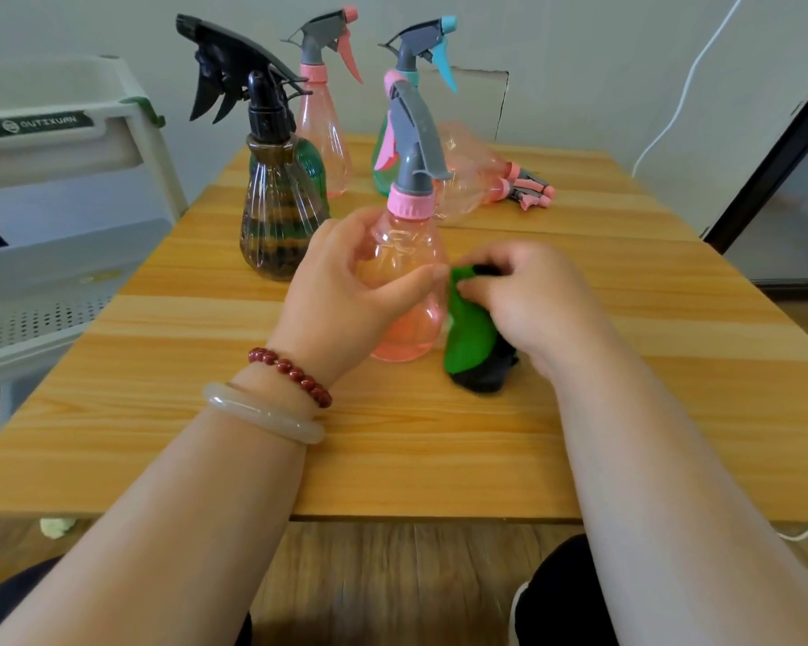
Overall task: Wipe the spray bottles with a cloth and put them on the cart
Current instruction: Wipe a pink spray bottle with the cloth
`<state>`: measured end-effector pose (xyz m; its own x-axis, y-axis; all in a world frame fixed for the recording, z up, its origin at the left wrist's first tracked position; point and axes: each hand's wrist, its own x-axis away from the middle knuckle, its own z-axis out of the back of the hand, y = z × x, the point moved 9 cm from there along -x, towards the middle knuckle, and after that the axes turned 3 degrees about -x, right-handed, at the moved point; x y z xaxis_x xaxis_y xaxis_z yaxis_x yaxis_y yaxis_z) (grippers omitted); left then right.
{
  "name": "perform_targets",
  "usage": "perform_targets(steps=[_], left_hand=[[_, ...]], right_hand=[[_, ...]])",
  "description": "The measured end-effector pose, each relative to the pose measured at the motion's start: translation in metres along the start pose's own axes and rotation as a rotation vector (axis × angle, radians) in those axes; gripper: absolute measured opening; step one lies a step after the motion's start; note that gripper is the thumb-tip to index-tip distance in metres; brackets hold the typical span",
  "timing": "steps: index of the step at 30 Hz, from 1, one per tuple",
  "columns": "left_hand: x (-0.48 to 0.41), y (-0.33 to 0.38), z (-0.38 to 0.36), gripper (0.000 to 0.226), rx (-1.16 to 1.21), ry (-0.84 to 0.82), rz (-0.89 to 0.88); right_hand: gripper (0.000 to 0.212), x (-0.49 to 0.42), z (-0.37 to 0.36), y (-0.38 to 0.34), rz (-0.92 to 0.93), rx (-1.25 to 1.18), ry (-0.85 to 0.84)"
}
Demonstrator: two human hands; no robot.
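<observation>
While left hand (346,291) grips, pink bottle (404,247) upright, nozzle (395,81) seemingly away

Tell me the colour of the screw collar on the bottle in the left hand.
The collar is pink, seen best in the head view.

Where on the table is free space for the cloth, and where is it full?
Free on the table: the near strip between the forearms; the right side beyond the right hand; the left front, before the brown spray bottle. Crowded: the far end, from that bottle to the lying pink bottles.
</observation>
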<state>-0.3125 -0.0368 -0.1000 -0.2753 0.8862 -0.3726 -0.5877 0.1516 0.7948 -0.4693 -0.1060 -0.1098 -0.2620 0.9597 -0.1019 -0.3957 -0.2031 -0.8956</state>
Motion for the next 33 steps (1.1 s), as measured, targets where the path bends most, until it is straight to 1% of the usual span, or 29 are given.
perform_targets(steps=[2, 3, 4, 6, 8, 10, 12, 14, 16, 18, 19, 21, 23, 25, 27, 30, 31, 33], left_hand=[[-0.001, 0.0, -0.001, 0.055, 0.049, 0.0, 0.002], [0.0, -0.001, -0.002, 0.055, 0.076, -0.005, 0.013], [0.0, -0.001, -0.003, 0.052, 0.1, -0.009, 0.024], [0.0, -0.003, -0.005, 0.05, 0.139, -0.016, 0.04], [0.0, -0.004, -0.005, 0.053, 0.165, -0.015, 0.048], [0.0, -0.005, -0.004, 0.051, 0.159, -0.013, 0.055], [0.0, -0.005, -0.005, 0.049, 0.154, -0.021, 0.06], [0.001, -0.004, -0.005, 0.056, 0.152, -0.015, 0.059], [0.001, -0.003, -0.005, 0.054, 0.147, -0.014, 0.054], [0.0, -0.004, -0.006, 0.046, 0.149, -0.019, 0.048], [0.0, -0.004, -0.005, 0.043, 0.149, -0.021, 0.047], [0.0, -0.005, -0.005, 0.042, 0.141, -0.023, 0.048], [0.0, -0.005, -0.005, 0.045, 0.137, -0.021, 0.054], [0.0, -0.005, -0.006, 0.046, 0.143, -0.028, 0.058], [0.0, -0.004, -0.006, 0.048, 0.145, -0.027, 0.058], [-0.001, -0.003, -0.006, 0.047, 0.144, -0.017, 0.043], [0.0, -0.002, -0.006, 0.045, 0.143, -0.019, 0.035], [0.0, -0.002, -0.007, 0.043, 0.148, -0.026, 0.025]], right_hand=[[0.026, 0.002, 0.006, -0.018, 0.128, -0.277, 0.051], [0.027, 0.004, 0.007, -0.028, 0.193, -0.392, 0.049], [0.026, 0.005, 0.008, -0.033, 0.237, -0.436, 0.045], [0.027, 0.006, 0.005, -0.031, 0.23, -0.388, 0.04], [0.028, 0.001, 0.003, -0.015, 0.138, -0.278, 0.038], [0.028, 0.0, 0.0, 0.002, 0.021, -0.199, 0.009], [0.028, -0.001, 0.0, 0.008, -0.02, -0.175, -0.011], [0.028, 0.002, 0.004, -0.007, 0.066, -0.232, 0.005], [0.03, 0.007, 0.006, -0.031, 0.226, -0.369, 0.003], [0.031, 0.012, 0.005, -0.044, 0.329, -0.356, 0.014], [0.03, 0.013, 0.005, -0.043, 0.323, -0.31, 0.024], [0.029, 0.008, 0.005, -0.03, 0.219, -0.213, 0.022], [0.028, 0.005, 0.004, -0.01, 0.063, -0.1, -0.031], [0.027, 0.005, 0.0, 0.001, -0.02, -0.043, -0.083], [0.027, 0.005, 0.003, -0.006, 0.039, -0.049, -0.036], [0.027, 0.008, 0.007, -0.032, 0.234, -0.232, 0.038], [0.027, 0.009, 0.006, -0.037, 0.266, -0.274, 0.033], [0.027, 0.009, 0.005, -0.035, 0.252, -0.281, 0.023]])
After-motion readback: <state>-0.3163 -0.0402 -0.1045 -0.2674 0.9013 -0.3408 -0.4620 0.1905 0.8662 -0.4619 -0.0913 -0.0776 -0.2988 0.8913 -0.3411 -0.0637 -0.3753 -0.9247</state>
